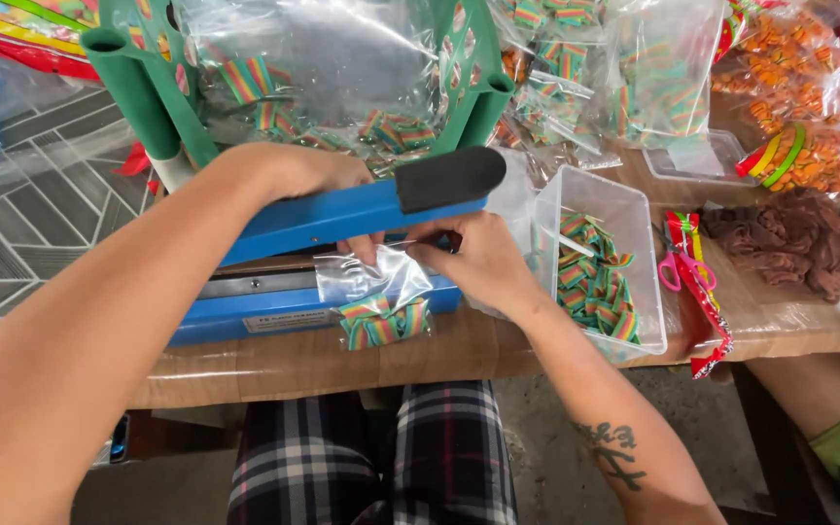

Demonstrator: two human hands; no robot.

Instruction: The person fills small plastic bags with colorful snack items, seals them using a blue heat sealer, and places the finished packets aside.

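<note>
head cam | looks steeply down, forward | close over table edge (pixel 342 374) | single view

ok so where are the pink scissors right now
In the head view the pink scissors lie on the table's right side, just right of the clear plastic tub of rainbow candy strips and left of the dark brown candy pile.

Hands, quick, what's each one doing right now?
Left hand: fingers pinch the top edge of the small clear candy bag at the blue heat sealer.
Right hand: closed, pinching the same bag's edge.
</note>
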